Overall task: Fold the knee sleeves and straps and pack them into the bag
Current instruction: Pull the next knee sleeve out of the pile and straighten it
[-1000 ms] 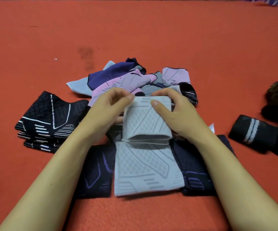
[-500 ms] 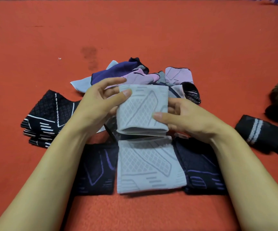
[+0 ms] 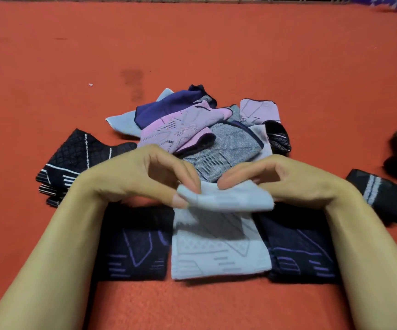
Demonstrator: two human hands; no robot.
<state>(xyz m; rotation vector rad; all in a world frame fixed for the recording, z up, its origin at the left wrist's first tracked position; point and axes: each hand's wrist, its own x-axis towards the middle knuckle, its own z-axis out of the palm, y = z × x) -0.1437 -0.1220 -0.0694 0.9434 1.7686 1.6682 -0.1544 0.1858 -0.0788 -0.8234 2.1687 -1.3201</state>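
At frame centre, my left hand [image 3: 149, 177] and right hand [image 3: 287, 182], fingers curled, pinch a folded grey knit knee sleeve [image 3: 226, 198] above another flat ribbed grey sleeve [image 3: 218, 256].

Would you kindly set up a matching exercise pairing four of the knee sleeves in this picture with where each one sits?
Things:
1. folded grey sleeve
2. flat grey sleeve
3. black sleeves with white lines
4. pink sleeve

Places:
A. stacked on the red floor, off to the person's left
B. on top of the loose pile beyond the hands
C. pinched between the left hand and right hand
D. lying flat nearest the person, between two dark sleeves with purple lines

Pairs: 1-C, 2-D, 3-A, 4-B
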